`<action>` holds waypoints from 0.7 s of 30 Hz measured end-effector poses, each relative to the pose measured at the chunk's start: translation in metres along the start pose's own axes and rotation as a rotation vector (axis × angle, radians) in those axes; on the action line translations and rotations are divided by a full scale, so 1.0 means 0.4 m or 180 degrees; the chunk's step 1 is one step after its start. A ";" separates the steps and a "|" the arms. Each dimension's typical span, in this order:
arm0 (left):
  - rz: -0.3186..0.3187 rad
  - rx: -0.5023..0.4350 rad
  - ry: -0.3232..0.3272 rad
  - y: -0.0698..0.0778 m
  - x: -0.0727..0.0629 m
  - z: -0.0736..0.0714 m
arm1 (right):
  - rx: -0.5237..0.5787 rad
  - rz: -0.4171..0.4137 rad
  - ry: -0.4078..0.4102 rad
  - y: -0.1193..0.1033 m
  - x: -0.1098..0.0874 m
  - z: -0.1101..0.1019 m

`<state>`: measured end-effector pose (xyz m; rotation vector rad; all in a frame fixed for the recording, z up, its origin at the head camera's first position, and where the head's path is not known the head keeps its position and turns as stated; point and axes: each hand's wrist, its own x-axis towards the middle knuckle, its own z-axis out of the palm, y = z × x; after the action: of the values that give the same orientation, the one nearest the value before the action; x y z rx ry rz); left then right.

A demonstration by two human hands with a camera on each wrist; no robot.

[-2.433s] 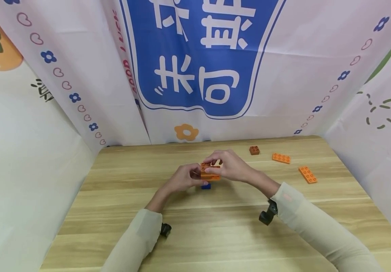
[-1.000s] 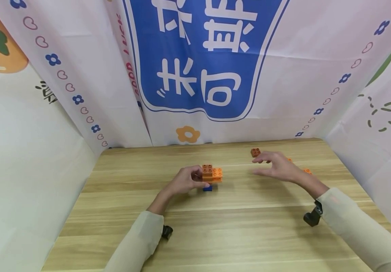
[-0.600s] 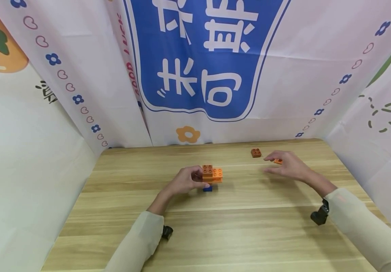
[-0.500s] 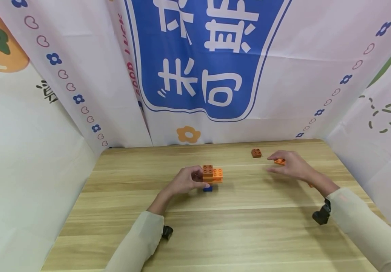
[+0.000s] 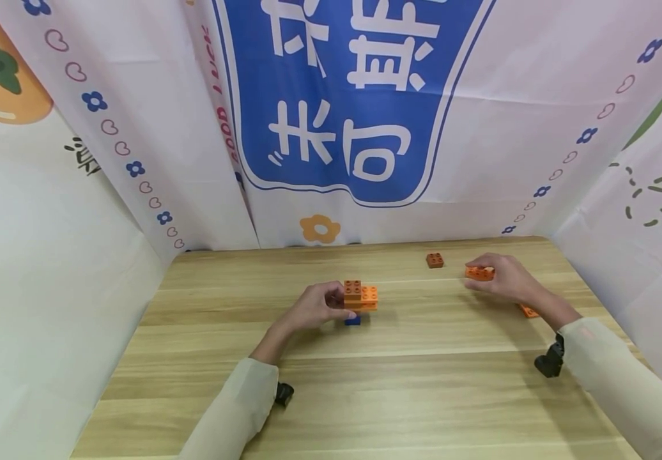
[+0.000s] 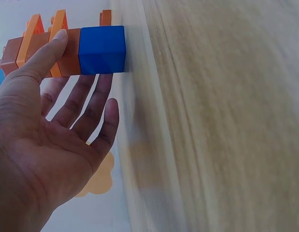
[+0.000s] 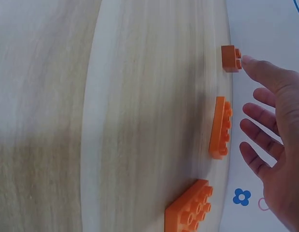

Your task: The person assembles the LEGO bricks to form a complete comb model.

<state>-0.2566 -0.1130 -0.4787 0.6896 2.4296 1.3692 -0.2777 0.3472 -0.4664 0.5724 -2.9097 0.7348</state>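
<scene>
My left hand [image 5: 315,306] grips a stack of toy building blocks [image 5: 353,289] upright on the table. In the left wrist view its thumb presses one side, with the fingers behind. A blue block [image 6: 102,50] forms the bottom, below brown blocks and two flat orange ones. Over a flat orange block [image 5: 479,273] hovers my right hand [image 5: 506,276], thumb and fingers spread to either side of it. The right wrist view shows that orange block [image 7: 219,128] lying on the table, apart from the fingers.
A small brown block [image 5: 434,260] lies near the table's back edge, left of the right hand. Partly under the right wrist is another flat orange block [image 5: 529,310]. A printed cloth [image 5: 331,160] hangs behind the table [image 5: 365,396].
My right hand has left the stack and moved right, past the brown block, to the flat orange block. My left hand keeps its hold on the stack.
</scene>
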 end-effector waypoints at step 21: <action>0.0047 -0.0014 -0.0024 0.001 0.001 -0.001 | -0.0134 0.0141 -0.0028 0.038 -0.005 -0.001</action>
<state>-0.2569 -0.1128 -0.4782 0.7119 2.4196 1.3747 -0.2817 0.3604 -0.4729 0.5100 -2.9469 0.6758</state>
